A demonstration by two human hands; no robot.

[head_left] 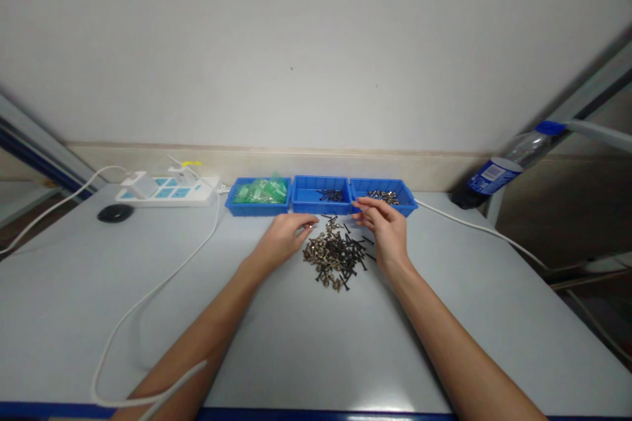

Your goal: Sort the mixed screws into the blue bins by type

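A mixed pile of black screws and brass-coloured metal pieces (336,255) lies on the grey table between my hands. My left hand (282,238) is at the pile's upper left, fingertips pinched together on a small shiny metal piece (311,225), too small to name surely. To the right of the pile, my right hand (389,231) is raised by the right bin, fingers slightly apart, with nothing clearly visible in them. Black screws (332,195) lie in the middle blue bin (309,199). The right blue bin (409,200), partly behind my right hand, contains brass-coloured pieces (385,197).
The left blue bin (247,210) holds green plastic packets (261,191). A white power strip (207,192), plugs and a black mouse (115,213) sit at left. A white cable (148,289) loops across my left forearm. A bottle (496,174) leans at right.
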